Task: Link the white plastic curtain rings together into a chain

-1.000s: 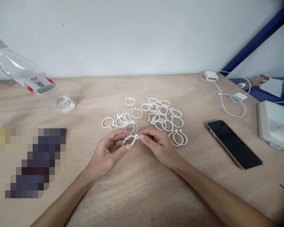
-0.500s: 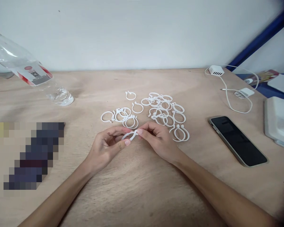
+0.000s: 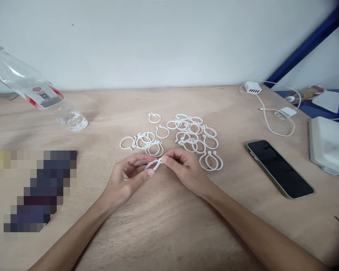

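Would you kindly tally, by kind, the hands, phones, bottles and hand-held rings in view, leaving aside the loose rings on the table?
Hands: 2, the left hand and the right hand
White ring held between them: 1
Bottle: 1
Phone: 1
Total: 5

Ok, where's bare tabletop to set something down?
Bare wood shows between the bottle and the white rings, between those rings and the phone, and between the forearms. It's crowded just beyond the left hand and right hand, where rings overlap.
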The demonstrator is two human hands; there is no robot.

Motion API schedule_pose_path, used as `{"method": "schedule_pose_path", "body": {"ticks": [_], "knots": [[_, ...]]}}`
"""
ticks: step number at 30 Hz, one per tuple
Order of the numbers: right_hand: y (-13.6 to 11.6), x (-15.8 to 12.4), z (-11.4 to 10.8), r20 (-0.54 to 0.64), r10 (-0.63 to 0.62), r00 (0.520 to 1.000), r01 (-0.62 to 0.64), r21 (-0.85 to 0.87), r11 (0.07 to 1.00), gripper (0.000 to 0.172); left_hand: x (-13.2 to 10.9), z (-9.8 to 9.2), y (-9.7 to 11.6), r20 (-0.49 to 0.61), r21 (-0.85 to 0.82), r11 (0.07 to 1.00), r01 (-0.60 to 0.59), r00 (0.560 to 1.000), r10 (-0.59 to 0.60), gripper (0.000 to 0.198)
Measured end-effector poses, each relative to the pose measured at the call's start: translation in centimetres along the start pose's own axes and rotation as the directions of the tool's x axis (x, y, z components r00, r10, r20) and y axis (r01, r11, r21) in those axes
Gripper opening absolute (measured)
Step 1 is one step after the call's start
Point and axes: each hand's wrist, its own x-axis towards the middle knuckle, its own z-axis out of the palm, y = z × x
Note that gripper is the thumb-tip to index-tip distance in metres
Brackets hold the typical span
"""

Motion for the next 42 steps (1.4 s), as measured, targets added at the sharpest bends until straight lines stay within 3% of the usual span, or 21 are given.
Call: {"method": "schedule_pose_path", "body": {"ticks": [4, 7, 10, 13, 16, 19, 22, 25, 31, 33, 36, 38, 42], "knots": [[0.6, 0.3, 0.2, -0.149, -0.069, 0.986, 0.063, -0.046, 0.997, 0.018, -0.4, 0.2, -0.3, 0.013, 0.068, 0.997, -0.046, 0.999, 0.045, 0.028], [1.2, 0.4, 0.4, -0.241, -0.210, 0.947, 0.144, -0.264, 0.954, 0.019, -0.8, 0.3, -0.5, 0.086, 0.268, 0.945, -0.186, 0.982, 0.169, 0.030], [1.4, 0.4, 0.6, -0.119, -0.302, 0.946, 0.215, -0.470, 0.856, 0.033, -1.0, 0.4, -0.3, 0.225, 0.445, 0.802, -0.400, 0.916, 0.332, 0.030], [1.3, 0.3, 0.9, 0.001, -0.328, 0.945, 0.273, -0.556, 0.785, 0.035, -1.0, 0.5, 0.2, 0.298, 0.532, 0.688, -0.494, 0.870, 0.394, 0.027], [1.3, 0.3, 1.1, 0.036, -0.329, 0.944, 0.288, -0.578, 0.763, 0.029, -0.9, 0.5, 0.2, 0.202, 0.592, 0.680, -0.433, 0.897, 0.394, 0.020], [1.3, 0.4, 1.2, 0.011, -0.358, 0.934, 0.303, -0.556, 0.774, 0.021, -0.8, 0.4, -0.1, 0.022, 0.622, 0.731, -0.282, 0.939, 0.344, 0.019], [1.3, 0.3, 1.1, -0.019, -0.409, 0.912, 0.343, -0.509, 0.789, 0.019, -0.5, 0.4, -0.3, -0.082, 0.600, 0.783, -0.165, 0.961, 0.265, 0.017], [1.2, 0.1, 1.0, -0.032, -0.501, 0.865, 0.418, -0.505, 0.755, 0.020, -0.5, 0.5, -0.3, -0.124, 0.567, 0.815, -0.119, 0.966, 0.227, 0.022], [1.2, -0.6, 1.2, 0.110, -0.643, 0.758, 0.610, -0.469, 0.639, 0.022, -0.6, 0.4, 0.1, -0.100, 0.541, 0.827, -0.150, 0.966, 0.240, 0.026], [1.0, -0.7, 1.2, 0.029, -0.626, 0.779, 0.584, -0.395, 0.709, 0.016, -0.6, 0.3, 0.3, -0.132, 0.570, 0.810, -0.139, 0.957, 0.258, 0.033], [0.5, -0.7, 0.8, -0.144, -0.423, 0.895, 0.385, -0.230, 0.894, 0.031, -0.4, 0.3, 0.5, -0.174, 0.583, 0.807, -0.096, 0.955, 0.239, 0.036], [0.3, -0.6, 0.6, -0.136, -0.314, 0.940, 0.293, -0.155, 0.944, 0.032, -0.3, 0.4, 0.6, -0.182, 0.576, 0.814, -0.072, 0.960, 0.214, 0.037], [-0.1, -0.3, 0.4, -0.020, -0.380, 0.925, 0.374, -0.136, 0.918, 0.019, -0.3, 0.4, 0.5, -0.169, 0.566, 0.823, -0.052, 0.969, 0.178, 0.039]]}}
